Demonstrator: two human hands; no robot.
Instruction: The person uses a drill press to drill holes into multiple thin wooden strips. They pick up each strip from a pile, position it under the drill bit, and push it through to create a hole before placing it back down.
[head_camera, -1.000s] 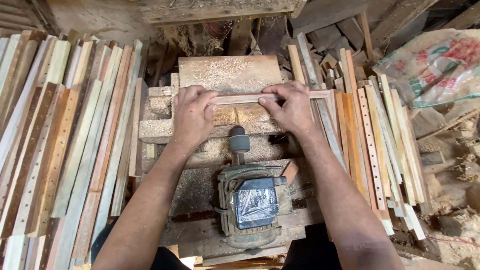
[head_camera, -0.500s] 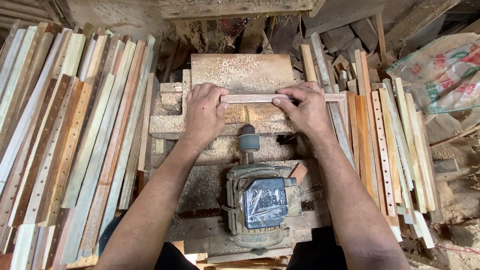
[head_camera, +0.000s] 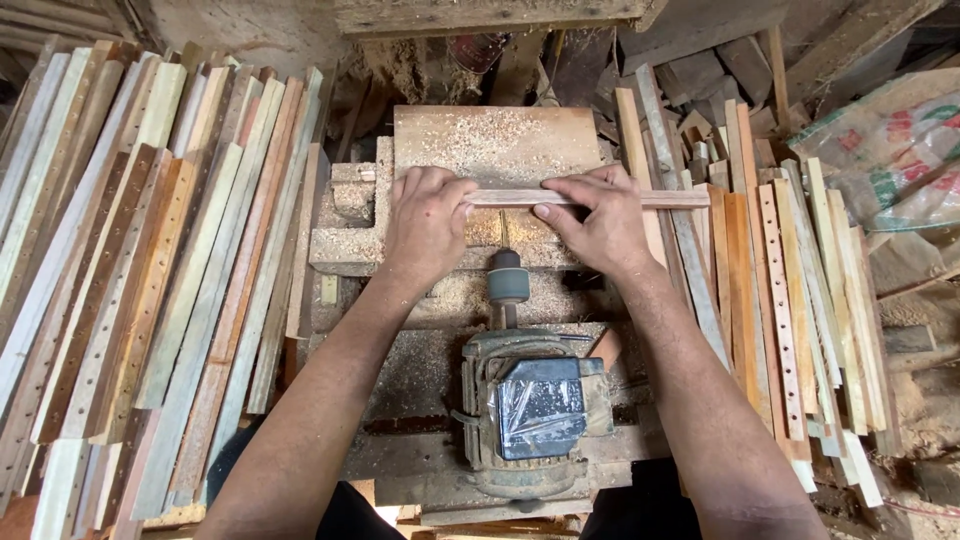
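While both hands press down at the frame's centre, the left hand (head_camera: 428, 225) and right hand (head_camera: 597, 222) each grasp a thin wooden strip (head_camera: 590, 198) lying crosswise on the sawdust-covered worktop (head_camera: 495, 140); a motor (head_camera: 535, 405) sits below; slat stacks (head_camera: 150, 260) fill the left.

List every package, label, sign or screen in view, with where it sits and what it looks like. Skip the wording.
Woven sack: upper right, lying behind the slats; bulging, crumpled, pale tan with red and green printed patches.
Clear plastic wrap: stretched over the dark top of the motor, bottom centre; shiny, creased.
No signs, screens or separate labels show.
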